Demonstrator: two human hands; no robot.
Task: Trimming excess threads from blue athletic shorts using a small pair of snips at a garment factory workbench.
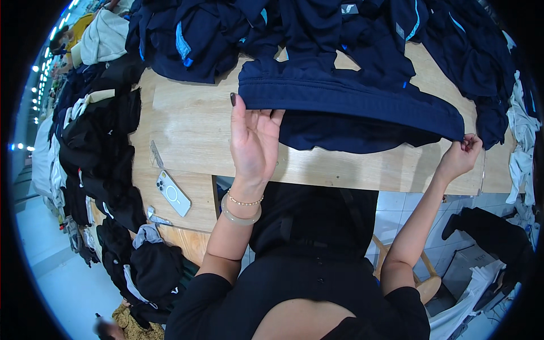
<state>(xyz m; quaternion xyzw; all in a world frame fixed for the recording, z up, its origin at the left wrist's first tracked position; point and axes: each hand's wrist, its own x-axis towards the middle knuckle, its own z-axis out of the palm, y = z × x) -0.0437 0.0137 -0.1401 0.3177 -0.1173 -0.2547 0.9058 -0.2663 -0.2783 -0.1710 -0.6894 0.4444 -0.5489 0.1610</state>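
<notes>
A navy garment [345, 93] stretches across the wooden table in front of me, its wide stitched band running from left to right. My left hand [254, 133] grips the band's left end, thumb on the near face and fingertips hidden behind the cloth. At the far right end, the fingers of my right hand [460, 156] pinch the band's corner. Below the band the opening gapes, and the darker inner side of the cloth [345, 133] shows. The rest of the garment lies away from me and merges with other navy cloth.
More navy garments [198, 34] with light blue trim are heaped along the table's far side. A phone [174, 192] and a small clear ruler-like strip [156, 154] lie on the tabletop [198, 130] to the left. Black clothes [102, 147] pile up at the left; a wooden stool [428, 283] stands lower right.
</notes>
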